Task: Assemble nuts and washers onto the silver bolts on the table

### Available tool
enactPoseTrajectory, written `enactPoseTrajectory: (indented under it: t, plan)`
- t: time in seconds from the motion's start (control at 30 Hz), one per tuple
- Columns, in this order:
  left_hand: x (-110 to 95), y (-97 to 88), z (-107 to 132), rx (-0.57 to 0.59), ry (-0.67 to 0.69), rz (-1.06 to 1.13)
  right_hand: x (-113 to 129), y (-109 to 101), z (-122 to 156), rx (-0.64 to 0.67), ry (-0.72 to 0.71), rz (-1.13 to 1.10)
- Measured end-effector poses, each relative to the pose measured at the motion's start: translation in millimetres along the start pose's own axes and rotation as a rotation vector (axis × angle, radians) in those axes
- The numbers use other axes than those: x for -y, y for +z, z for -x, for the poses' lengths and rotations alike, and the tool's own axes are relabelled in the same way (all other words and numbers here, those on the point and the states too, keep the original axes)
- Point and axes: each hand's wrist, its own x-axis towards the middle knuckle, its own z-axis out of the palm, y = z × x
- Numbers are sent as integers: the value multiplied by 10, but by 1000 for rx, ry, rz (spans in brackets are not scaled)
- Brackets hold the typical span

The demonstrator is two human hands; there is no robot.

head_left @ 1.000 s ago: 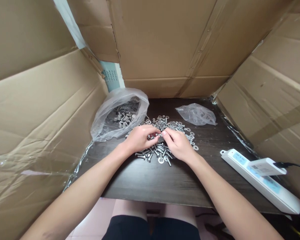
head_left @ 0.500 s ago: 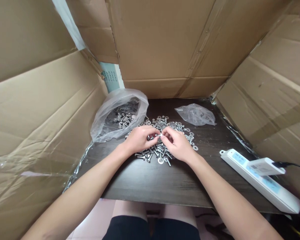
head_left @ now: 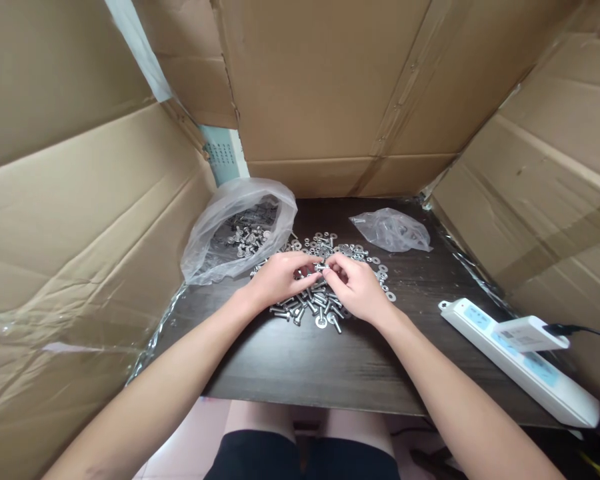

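My left hand [head_left: 279, 277] is closed, its thumb and forefinger at a small silver bolt [head_left: 321, 267]. From the other side my right hand [head_left: 357, 283] pinches the same bolt between thumb and fingers. Whether a nut or washer sits on the bolt is too small to tell. Beneath and around both hands spreads a heap of loose bolts [head_left: 296, 311], flat washers [head_left: 391, 296] and nuts. Part of the heap is hidden behind my fingers.
At the back left, an open clear plastic bag [head_left: 200, 250] holds several bolts with washers. A smaller clear bag [head_left: 387, 229] lies at the back right. A white power strip [head_left: 520, 373] with a plugged-in charger [head_left: 533, 333] lies on the right. Cardboard walls [head_left: 340, 87] enclose the dark table [head_left: 320, 373].
My fingertips have shifted slightly around the bolt, and the bolt has moved a little to the right and up. The heap and bags look the same.
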Motion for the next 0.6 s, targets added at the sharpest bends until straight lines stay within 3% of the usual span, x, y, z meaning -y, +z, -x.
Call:
enactPoseTrajectory:
  t: [0.27,0.6]
  plan:
    - [-10,-41,-3,58,-77,-45,-27,0,-16,-22,13,2]
    - [-11,-40,-3,75,-78,-75,-14,11,-3,20,2,9]
